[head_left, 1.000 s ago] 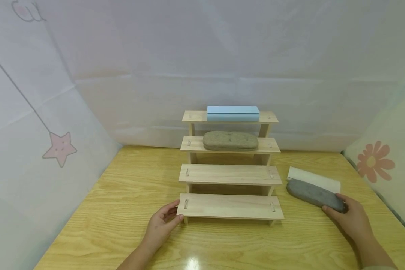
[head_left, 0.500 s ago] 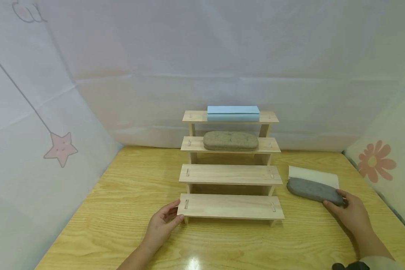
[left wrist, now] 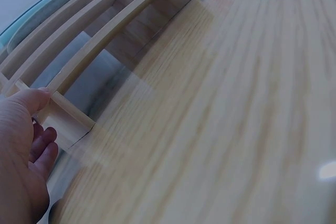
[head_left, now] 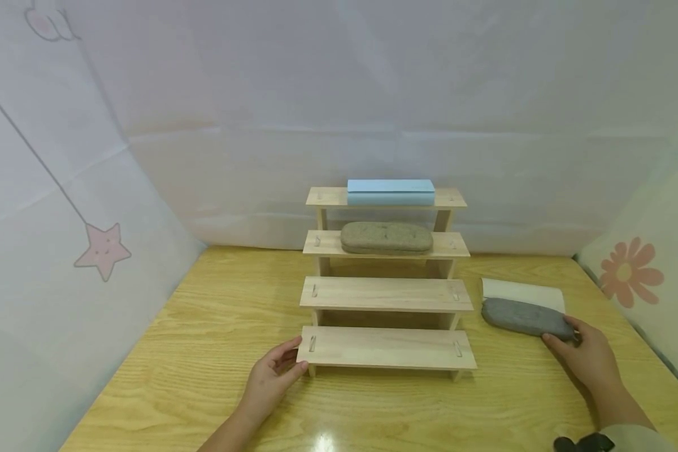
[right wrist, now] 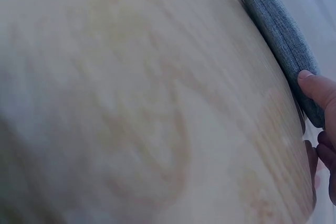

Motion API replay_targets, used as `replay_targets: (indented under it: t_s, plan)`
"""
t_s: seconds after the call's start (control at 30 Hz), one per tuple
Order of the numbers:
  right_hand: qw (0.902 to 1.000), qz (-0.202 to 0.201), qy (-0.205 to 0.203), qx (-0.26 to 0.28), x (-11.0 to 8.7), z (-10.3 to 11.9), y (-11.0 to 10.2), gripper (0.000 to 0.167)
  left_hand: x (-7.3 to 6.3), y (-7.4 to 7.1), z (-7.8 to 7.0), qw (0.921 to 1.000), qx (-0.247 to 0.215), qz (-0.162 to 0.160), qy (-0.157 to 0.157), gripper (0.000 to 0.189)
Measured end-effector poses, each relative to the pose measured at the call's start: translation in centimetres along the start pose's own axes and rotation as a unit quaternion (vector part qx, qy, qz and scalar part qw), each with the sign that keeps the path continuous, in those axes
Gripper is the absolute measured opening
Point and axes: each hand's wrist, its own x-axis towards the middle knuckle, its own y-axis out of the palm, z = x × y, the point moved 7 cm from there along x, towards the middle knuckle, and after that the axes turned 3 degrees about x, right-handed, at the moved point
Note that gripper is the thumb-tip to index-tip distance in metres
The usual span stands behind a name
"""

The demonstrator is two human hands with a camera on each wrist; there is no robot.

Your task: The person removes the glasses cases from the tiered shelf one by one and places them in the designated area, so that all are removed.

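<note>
A stepped wooden display shelf (head_left: 384, 347) stands mid-table in the head view. My left hand (head_left: 270, 382) holds the left end of its lowest board, thumb on the front corner and fingers behind. The left wrist view shows that thumb (left wrist: 32, 99) on the board's corner, the other fingers curled below. To the right of the shelf lies a grey fabric glasses case (head_left: 525, 316), long with rounded ends. My right hand (head_left: 590, 358) grips its right end between thumb and fingers. In the right wrist view the thumb presses the side of the case (right wrist: 281, 38).
Right behind the grey case lies a cream-coloured case (head_left: 522, 294), partly hidden by it. A light blue case (head_left: 390, 192) sits on the top board, and an olive-brown fabric case (head_left: 387, 238) on the board below. White printed cloth (head_left: 260, 157) rises behind the table.
My right hand has swung the near right end of the grey case back, so it lies more level. The cream case behind has shifted slightly left. My left hand keeps its place.
</note>
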Motion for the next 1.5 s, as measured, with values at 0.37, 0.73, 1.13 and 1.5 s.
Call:
replay_targets:
  t_s: [0.37,0.73,1.13,1.5]
  plan:
    - [0.9993,0.017,0.02,0.027,-0.3,0.2,-0.4,0.085,0.0,0.1,0.0,1.0,-0.003,-0.001,0.004,0.049]
    - [0.9993,0.025,0.007,0.027,0.1,2.4,-1.3,0.087,0.1,-0.1,0.1,1.0,-0.003,-0.002,-0.005,0.048]
    - [0.9979,0.03,-0.022,0.053,0.8,5.3,-1.8,0.087,0.1,0.0,0.1,1.0,-0.008,-0.001,-0.003,0.048]
    - [0.9929,0.028,-0.05,0.104,1.6,8.7,-2.3,0.085,-0.1,0.0,0.0,1.0,-0.006,0.005,-0.001,0.048]
